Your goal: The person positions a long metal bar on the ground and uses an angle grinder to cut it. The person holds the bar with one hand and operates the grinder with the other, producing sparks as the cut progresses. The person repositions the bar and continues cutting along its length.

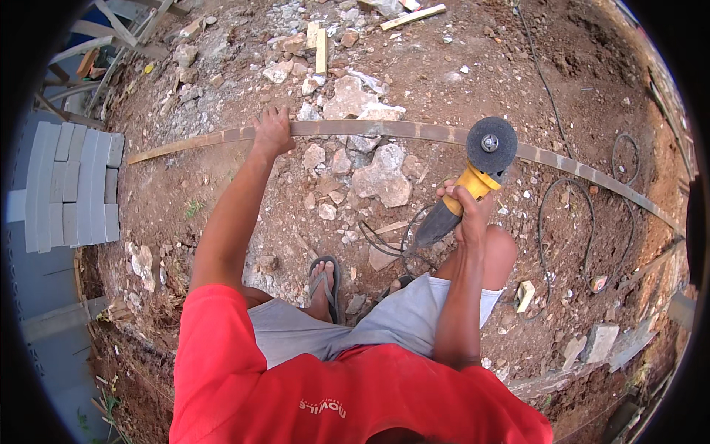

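Observation:
My right hand [469, 212] is wrapped round the body of a yellow and black angle grinder [475, 182]. Its dark round disc [503, 142] faces up and overlaps the bar in view; whether it touches the metal I cannot tell. A long, narrow brown bar [396, 129], with lighter marks along it, stretches across the rubble from left to right. Left of the middle, my left hand [274, 132] is closed over this bar, its fingers on the far edge.
Broken stones [384, 176] lie beneath and around the bar. A black cable [543, 229] loops over the soil at right. Grey blocks [74, 189] are stacked at left, beside timber pieces [111, 33]. Short wood strips [321, 52] lie beyond the bar. My sandalled foot [323, 288] rests close by.

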{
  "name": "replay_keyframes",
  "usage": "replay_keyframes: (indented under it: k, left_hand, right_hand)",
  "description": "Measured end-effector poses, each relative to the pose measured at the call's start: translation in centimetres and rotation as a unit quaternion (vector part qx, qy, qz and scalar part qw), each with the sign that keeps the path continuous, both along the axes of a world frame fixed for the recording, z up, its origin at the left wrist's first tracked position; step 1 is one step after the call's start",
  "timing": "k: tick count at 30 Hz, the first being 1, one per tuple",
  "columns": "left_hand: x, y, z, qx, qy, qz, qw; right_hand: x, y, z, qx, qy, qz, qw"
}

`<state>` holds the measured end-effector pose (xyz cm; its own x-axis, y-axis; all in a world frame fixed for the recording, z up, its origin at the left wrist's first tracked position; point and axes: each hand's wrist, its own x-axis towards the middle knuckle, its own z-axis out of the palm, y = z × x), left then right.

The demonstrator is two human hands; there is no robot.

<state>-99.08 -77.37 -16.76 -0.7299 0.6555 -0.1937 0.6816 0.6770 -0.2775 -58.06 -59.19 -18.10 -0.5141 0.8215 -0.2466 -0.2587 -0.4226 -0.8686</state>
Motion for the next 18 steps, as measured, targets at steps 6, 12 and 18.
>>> replay_keyframes:
  k: [6, 12, 18]
  left_hand:
    - [8.7, 2.9, 5.4, 0.311, -0.161, -0.062, 0.935]
    - [25.1, 2.0, 1.4, 0.290, -0.611, -0.039, 0.735]
    - [29.2, -0.2, -1.1, 0.324, -0.601, -0.125, 0.720]
  right_hand:
    - [0.8, -0.4, -1.2, 0.013, -0.044, -0.030, 0.999]
    - [0.4, -1.9, 0.6, 0.049, -0.066, -0.075, 0.994]
    - [-0.5, -5.5, 3.2, 0.028, -0.064, -0.116, 0.991]
